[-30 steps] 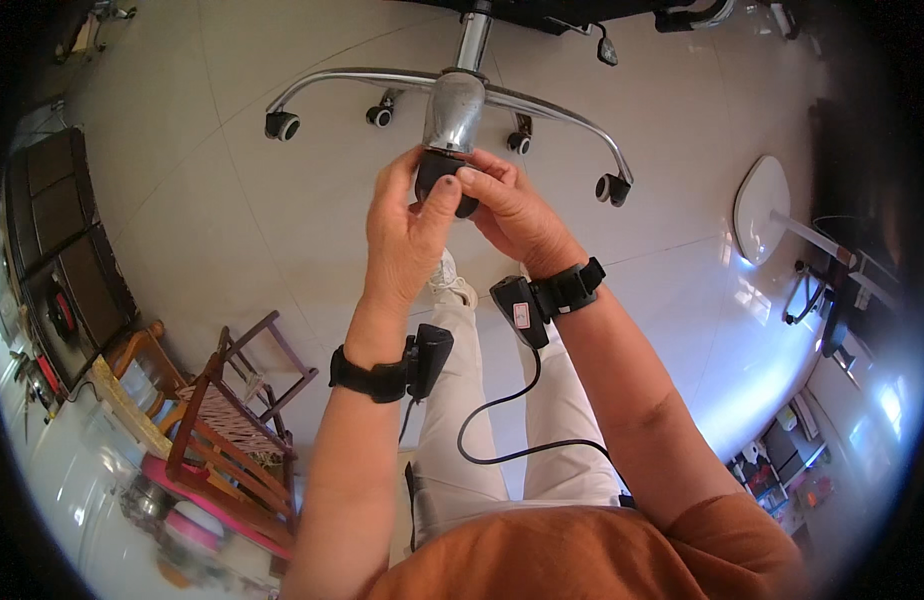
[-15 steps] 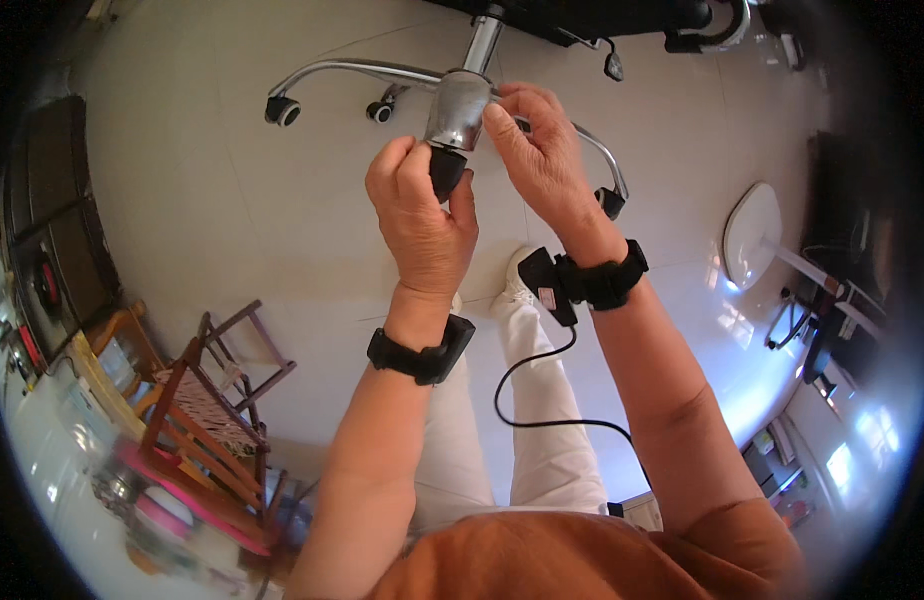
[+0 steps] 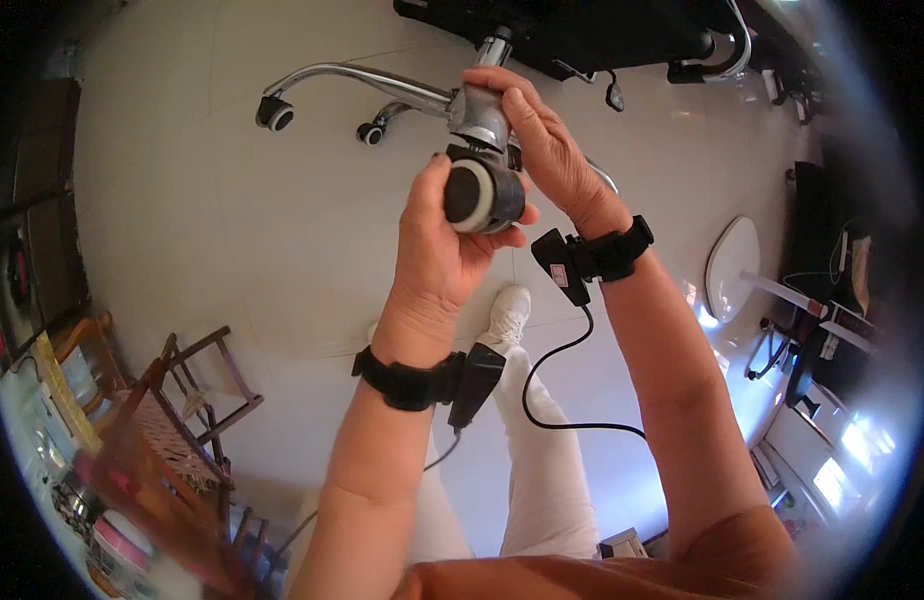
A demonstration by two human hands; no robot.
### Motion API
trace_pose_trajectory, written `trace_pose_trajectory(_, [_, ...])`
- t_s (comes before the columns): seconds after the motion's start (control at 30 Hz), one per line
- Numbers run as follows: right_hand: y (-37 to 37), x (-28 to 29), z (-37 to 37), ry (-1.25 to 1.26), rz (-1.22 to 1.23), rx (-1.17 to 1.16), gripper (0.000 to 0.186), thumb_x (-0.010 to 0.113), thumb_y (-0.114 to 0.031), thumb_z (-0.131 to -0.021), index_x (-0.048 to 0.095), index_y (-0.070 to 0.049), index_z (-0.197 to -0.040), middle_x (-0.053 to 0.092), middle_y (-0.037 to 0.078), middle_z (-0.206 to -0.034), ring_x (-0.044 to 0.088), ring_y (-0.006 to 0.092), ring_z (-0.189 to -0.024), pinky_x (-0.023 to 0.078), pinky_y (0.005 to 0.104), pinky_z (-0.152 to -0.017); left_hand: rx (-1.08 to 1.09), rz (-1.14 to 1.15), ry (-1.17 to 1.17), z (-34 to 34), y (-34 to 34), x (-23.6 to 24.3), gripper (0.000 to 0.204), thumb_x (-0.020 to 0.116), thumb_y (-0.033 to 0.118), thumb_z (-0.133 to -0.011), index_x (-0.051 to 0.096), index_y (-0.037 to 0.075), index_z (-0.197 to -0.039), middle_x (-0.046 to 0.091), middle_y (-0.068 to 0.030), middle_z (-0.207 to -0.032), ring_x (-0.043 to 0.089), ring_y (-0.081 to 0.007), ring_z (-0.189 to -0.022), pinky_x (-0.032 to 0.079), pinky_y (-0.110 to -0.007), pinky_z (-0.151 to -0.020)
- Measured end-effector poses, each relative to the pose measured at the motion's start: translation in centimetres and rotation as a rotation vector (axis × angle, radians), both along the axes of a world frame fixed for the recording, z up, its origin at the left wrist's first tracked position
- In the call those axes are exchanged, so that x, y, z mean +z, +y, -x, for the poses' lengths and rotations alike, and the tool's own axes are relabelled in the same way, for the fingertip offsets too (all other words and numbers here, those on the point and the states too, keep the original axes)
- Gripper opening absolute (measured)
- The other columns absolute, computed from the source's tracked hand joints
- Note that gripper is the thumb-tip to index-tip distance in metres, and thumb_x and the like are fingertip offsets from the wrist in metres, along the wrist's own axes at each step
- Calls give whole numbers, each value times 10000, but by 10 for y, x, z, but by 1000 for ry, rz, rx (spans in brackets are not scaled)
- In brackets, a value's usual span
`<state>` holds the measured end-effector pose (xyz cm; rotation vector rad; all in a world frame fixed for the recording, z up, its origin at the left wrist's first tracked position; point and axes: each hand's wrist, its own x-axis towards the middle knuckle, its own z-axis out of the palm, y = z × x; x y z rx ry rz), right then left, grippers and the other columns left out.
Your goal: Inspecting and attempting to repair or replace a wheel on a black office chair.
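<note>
My left hand [image 3: 432,230] grips a black caster [image 3: 472,195] with a pale-rimmed wheel, which sits at the near end of a chrome leg [image 3: 482,125] of an office chair base. Its fingertips curl round the far side of the wheel. Just beyond it, my right hand [image 3: 547,150] is wrapped over the metal of that leg, thumb upward along its right side. The chrome column [image 3: 494,58] rises behind toward the black chair body [image 3: 602,30]. Black strapped devices with cables are on both my wrists.
At lower left stand wooden chairs [image 3: 212,385]. Dark padded furniture [image 3: 32,210] lines the left edge. On the right a white round-topped piece [image 3: 730,265] lies on its side near black furniture [image 3: 822,200]. Other casters [image 3: 277,115] hang from the base. My white shoe [image 3: 510,315] is below my hands.
My right hand has moved from the caster up onto the chrome leg. My left hand has turned the caster, so its pale-rimmed wheel now faces up toward me.
</note>
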<state>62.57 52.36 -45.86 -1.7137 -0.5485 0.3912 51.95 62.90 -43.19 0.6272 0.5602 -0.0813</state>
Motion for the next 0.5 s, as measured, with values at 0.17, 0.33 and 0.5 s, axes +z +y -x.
trace_pose_trajectory(0.17, [5,-15,2,35,-99,-67,374,316,-265,-952,544,-37,-1141,515,114,-1157,481,215,-1055,371,299,-921,-103,649,-137,-1,11,-12,503,437,428,-886,480,-9,-1131,570,-147,-924,591,-218,-693,496,-282,-501])
trace_pose_trajectory(0.33, [18,-23,-11,-142,-224,-58,346,335,-245,-935,571,-29,-1064,557,97,-1019,506,187,-908,402,289,-829,-171,716,-161,-1,25,-8,480,420,437,-895,546,10,-1074,604,-186,-903,624,-247,-618,485,-271,-449])
trace_pose_trajectory(0.5, [15,-41,-20,-334,-355,-66,354,374,-308,-936,578,-22,-978,577,114,-843,542,243,-754,441,323,-698,-297,221,-145,-5,38,-14,557,384,453,-896,472,-27,-1164,609,-259,-897,623,-301,-534,492,-326,-430])
